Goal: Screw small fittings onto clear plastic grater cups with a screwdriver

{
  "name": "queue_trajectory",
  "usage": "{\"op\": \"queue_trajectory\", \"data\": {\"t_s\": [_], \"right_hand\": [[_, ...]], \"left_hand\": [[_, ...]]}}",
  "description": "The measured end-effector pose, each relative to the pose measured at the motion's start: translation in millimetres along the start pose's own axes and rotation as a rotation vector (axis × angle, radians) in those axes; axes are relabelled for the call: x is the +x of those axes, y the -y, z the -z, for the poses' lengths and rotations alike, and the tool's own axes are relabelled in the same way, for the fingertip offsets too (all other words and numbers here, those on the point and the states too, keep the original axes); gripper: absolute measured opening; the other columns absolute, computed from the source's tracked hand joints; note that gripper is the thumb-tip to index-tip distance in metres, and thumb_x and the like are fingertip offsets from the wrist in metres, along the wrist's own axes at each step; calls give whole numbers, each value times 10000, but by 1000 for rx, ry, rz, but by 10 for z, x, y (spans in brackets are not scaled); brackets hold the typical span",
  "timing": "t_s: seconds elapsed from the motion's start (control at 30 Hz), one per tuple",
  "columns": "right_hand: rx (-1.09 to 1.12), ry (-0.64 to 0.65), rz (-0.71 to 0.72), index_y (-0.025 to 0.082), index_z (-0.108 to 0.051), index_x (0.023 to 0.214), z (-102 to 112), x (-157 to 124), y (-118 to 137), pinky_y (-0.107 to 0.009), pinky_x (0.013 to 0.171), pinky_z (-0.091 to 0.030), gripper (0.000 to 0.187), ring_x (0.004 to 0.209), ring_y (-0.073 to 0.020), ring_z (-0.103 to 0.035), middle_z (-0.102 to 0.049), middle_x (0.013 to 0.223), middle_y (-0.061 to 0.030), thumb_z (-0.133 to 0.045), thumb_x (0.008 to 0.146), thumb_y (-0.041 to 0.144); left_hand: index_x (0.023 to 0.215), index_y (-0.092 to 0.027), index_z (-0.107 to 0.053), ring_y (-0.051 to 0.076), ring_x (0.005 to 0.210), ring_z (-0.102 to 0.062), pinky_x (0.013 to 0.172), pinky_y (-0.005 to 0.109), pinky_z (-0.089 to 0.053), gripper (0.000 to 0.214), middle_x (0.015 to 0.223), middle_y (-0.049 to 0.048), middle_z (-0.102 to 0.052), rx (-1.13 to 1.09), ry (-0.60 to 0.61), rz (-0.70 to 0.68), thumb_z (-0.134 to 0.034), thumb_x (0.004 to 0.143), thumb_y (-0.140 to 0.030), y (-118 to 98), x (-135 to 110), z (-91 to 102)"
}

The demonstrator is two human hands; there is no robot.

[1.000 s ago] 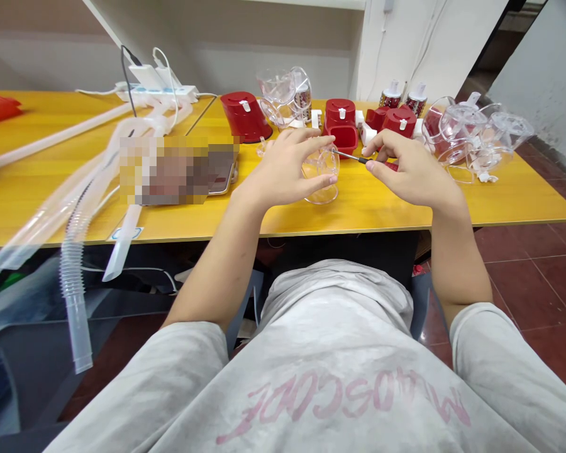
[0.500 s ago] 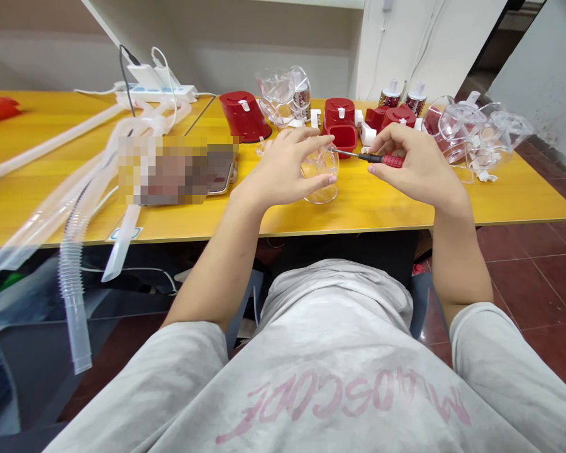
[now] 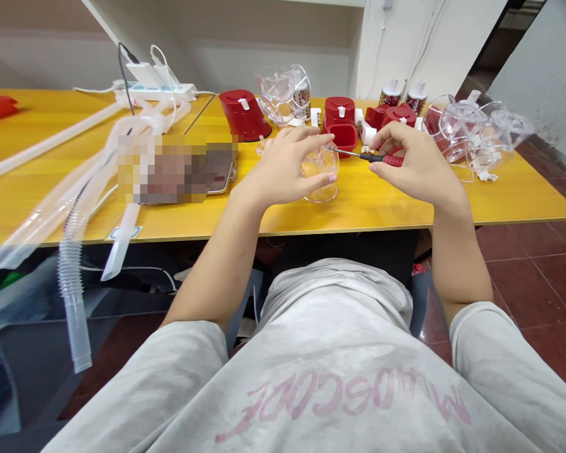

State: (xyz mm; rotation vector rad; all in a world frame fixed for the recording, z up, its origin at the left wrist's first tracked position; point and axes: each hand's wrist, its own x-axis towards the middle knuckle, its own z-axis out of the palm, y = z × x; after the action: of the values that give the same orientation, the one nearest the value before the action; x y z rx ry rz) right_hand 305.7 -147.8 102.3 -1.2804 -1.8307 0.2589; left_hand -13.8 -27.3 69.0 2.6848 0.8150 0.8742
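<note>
While the left hand (image 3: 283,167) cups the clear plastic part (image 3: 321,179) from the side, thumb low on its near wall and fingers (image 3: 311,135) arched over its top, the part stands on the yellow bench (image 3: 382,204), a little back from the front edge and about mid-view. The right hand (image 3: 419,165) pinches a small red-handled screwdriver (image 3: 377,157) between thumb and fingertips. Its shaft lies almost level, and the tip meets the upper part of the clear piece on the side facing that hand. Whether the tip sits in a screw head is too small to tell. Both hands are closed on something: the left wraps loosely round the part, the right is narrow about the handle. To do this step well, I judge that the shaft should run straight in line with whatever it drives, with a light push along its axis. The turn should come from rolling the handle between the fingertips rather than swinging the wrist, since thin clear plastic would likely scratch or crack if the tip skids. The left hand should press the part down against the bench so it neither spins nor tips, with its fingertips out of the tip's line. Red housings (image 3: 245,115) and clear bowls (image 3: 471,129) stand behind, and a corrugated hose (image 3: 70,277) hangs off the left edge, all well apart from the work.
</note>
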Motion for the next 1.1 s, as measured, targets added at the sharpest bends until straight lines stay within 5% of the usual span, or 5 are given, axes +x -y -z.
{"op": "queue_trajectory", "data": {"t_s": [0.23,0.47,1.1], "right_hand": [[-50,60,-51,301,-901,1132,-10,4,-18,-605,1056,-682,73,984,-358,-839,-867,995,-60,-924,1100,362],[-59,58,8,332,-924,1193,25,-13,18,-658,1169,-722,224,1156,-402,-855,-945,1233,-76,-987,985,280],[-77,69,25,340,-945,1189,97,-30,69,-657,1175,-720,160,1182,-413,-874,-962,1223,-75,-935,1033,371]], "left_hand": [[1861,-421,-768,605,1799,-582,1558,864,-385,1101,1945,166,-672,8,-18,-3,-714,1045,-1158,15,-2,-16],[1834,-442,-788,616,1803,-581,1550,881,-395,1070,1933,157,-686,-7,-30,-15,-713,1041,-1156,15,3,-27],[1854,-455,-764,624,1816,-568,1551,909,-375,1025,1944,144,-677,-5,-20,-28,-751,1061,-1105,51,9,-28]]}}
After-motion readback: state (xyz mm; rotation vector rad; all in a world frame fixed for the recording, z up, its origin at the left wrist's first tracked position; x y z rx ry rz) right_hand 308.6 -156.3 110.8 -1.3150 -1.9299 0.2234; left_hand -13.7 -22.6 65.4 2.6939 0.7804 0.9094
